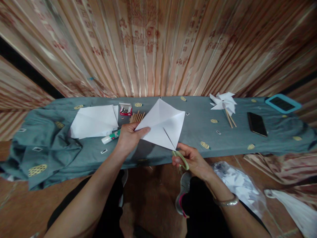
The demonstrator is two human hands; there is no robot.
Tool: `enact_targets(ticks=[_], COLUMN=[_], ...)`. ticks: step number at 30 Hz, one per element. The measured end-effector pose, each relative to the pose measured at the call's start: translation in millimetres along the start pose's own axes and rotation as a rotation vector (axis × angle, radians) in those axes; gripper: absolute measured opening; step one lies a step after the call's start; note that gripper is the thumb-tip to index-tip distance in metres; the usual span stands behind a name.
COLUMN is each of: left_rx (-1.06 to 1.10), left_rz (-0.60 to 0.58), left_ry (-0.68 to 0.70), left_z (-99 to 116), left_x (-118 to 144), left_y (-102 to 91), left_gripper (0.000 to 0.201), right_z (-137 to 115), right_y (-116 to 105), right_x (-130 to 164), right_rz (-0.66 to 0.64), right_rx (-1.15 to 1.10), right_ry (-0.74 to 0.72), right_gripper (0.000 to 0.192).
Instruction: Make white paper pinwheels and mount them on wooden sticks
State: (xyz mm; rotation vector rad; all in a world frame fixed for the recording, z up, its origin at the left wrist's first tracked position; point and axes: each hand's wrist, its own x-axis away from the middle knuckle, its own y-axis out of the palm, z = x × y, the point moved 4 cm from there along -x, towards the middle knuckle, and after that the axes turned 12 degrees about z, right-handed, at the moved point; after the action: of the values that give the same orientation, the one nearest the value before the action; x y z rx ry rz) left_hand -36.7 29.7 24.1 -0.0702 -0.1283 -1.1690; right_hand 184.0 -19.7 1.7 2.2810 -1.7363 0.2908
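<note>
Widest passage lay right of centre; left side was congested.
Between the white sheet [159,119] and the paper pinwheel [224,101], a hand could have passed above the worktop [198,132] to the curtain [158,62], which closed the rear. Further right, pinwheel sticks [228,119] and the black phone [257,124] left a narrow gap; the blue-framed tablet [283,103] lay farther back. Leftward, the paper stack [95,120], red box [125,109], wooden sticks [136,116] and glue stick [110,136] lay close together, and the left hand [130,136] obstructed entry from the right. The right hand [192,160] and scissors [184,161] occupied the front edge.
</note>
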Motion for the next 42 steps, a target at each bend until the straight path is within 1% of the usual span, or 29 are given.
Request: enact_targets(ticks=[10, 14, 20, 23, 27, 36, 39, 42], left_rx=[0.006, -0.002, -0.031, -0.049, -0.059, -0.053, -0.035, 0.04], left_rz=[-0.032, -0.04, -0.055, -0.055, -0.06, -0.053, -0.047, 0.007], left_ry=[0.012, 0.028, 0.054, 0.055, 0.044, 0.049, 0.026, 0.008], left_z=[2.4, 1.1, -0.3, -1.6, -4.9, -3.1, -4.1, -1.8], left_x=[4.1, 2.5, 1.2, 0.8, 0.5, 3.1, 2.1, -2.1], left_y=[2.2, 1.9, 0.3, -0.6, -0.9, -0.3, 0.3, -2.7], left_gripper=[0.026, 0.025, 0.024, 0.023, 0.026, 0.026, 0.027, 0.031], right_z=[-4.7, -3.2, -2.5, -3.6, -4.8, -2.3, 0.8, 3.4], right_y=[2.3, 1.8, 1.7, 2.6, 3.5, 1.9, 3.6, 3.2], right_x=[1.2, 0.5, 0.7, 1.3, 1.8, 1.0, 0.7, 1.8], right_rz=[-0.004, -0.009, -0.004, -0.003, 0.003, 0.008, -0.021, -0.119], right_rx=[0.024, 0.045, 0.062, 0.061, 0.047, 0.025, 0.038, 0.063], right_ry=[0.007, 0.003, -0.005, -0.007, -0.007, 0.002, 0.008, 0.051], right_gripper=[0.058, 0.054, 0.053, 0.054, 0.051, 0.054, 0.057, 0.061])
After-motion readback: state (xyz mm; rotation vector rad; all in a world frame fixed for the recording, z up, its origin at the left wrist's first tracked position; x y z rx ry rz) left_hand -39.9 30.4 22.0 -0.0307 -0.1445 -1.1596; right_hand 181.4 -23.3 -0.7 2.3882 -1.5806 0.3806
